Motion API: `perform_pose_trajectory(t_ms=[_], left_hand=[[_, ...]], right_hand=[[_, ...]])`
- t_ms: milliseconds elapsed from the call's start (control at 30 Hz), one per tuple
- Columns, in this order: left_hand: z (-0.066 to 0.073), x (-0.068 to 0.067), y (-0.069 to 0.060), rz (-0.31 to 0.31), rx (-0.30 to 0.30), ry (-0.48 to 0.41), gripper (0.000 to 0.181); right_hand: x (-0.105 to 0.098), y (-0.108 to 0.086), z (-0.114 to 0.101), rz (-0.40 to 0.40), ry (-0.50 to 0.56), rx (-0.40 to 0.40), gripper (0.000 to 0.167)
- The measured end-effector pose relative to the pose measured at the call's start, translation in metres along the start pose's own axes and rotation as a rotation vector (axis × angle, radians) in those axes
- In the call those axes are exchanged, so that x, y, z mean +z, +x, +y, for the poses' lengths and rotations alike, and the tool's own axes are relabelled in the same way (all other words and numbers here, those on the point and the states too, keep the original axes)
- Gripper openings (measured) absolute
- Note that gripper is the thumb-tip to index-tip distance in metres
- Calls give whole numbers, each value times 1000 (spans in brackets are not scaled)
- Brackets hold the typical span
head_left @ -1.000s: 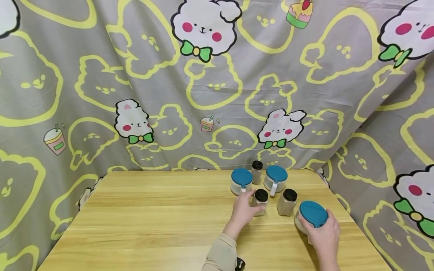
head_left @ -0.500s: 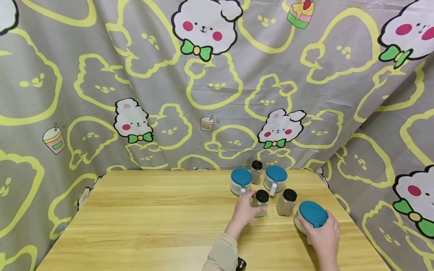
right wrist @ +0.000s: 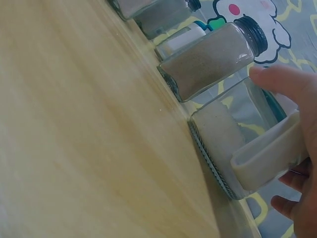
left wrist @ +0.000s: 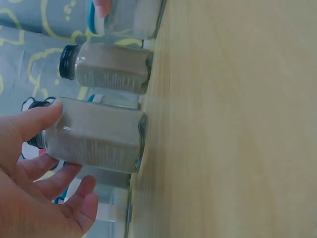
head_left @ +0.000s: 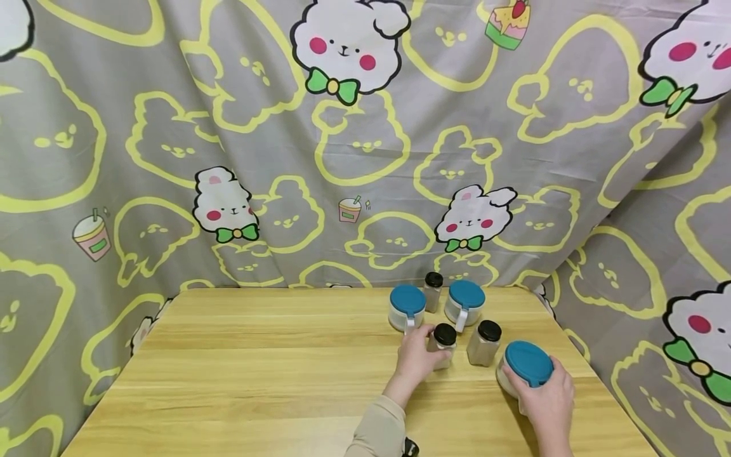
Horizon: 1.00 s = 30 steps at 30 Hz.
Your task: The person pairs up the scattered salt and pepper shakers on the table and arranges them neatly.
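Observation:
My left hand [head_left: 415, 358] holds a black-capped glass jar [head_left: 445, 334] between thumb and fingers. In the left wrist view the thumb of that hand [left wrist: 29, 183] lies near the neck of the jar [left wrist: 94, 134], whose contents look greyish. With my right hand [head_left: 548, 403] I grip the blue-lidded jar [head_left: 528, 362] at the right. The right wrist view shows its clear body [right wrist: 215, 129] with pale contents and a white handle [right wrist: 267, 156] facing that hand [right wrist: 307, 104]. Whether this jar's base rests fully on the table is unclear.
Another black-capped jar [head_left: 483, 346] stands between the held ones. Behind are two blue-lidded jars [head_left: 408, 301] [head_left: 466, 297] with white handles and a black-capped jar [head_left: 433, 293]. A patterned curtain [head_left: 365, 158] hangs behind the wooden table [head_left: 240, 374]. A small black object [head_left: 410, 448] is by the left sleeve.
My left hand and its black-capped jar have shifted slightly to the right and nearer to me. My right hand stays on its blue-lidded jar with hardly any movement.

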State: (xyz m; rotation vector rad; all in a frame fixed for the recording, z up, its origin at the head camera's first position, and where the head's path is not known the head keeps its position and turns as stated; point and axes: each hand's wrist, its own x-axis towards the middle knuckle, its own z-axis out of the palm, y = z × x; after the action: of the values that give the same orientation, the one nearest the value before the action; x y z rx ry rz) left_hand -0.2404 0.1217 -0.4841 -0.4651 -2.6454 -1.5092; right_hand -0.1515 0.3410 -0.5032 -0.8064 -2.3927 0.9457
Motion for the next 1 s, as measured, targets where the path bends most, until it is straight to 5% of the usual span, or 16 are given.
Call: perform_pose_trajectory(t_ms=[433, 1000], left_hand=[[-1, -1, 0, -31, -37, -9, 46], [0, -3, -2, -43, 0, 31, 54]], right_hand=[[2, 1, 4, 32, -5, -14, 101], [-3, -1, 1, 30, -12, -6, 102]])
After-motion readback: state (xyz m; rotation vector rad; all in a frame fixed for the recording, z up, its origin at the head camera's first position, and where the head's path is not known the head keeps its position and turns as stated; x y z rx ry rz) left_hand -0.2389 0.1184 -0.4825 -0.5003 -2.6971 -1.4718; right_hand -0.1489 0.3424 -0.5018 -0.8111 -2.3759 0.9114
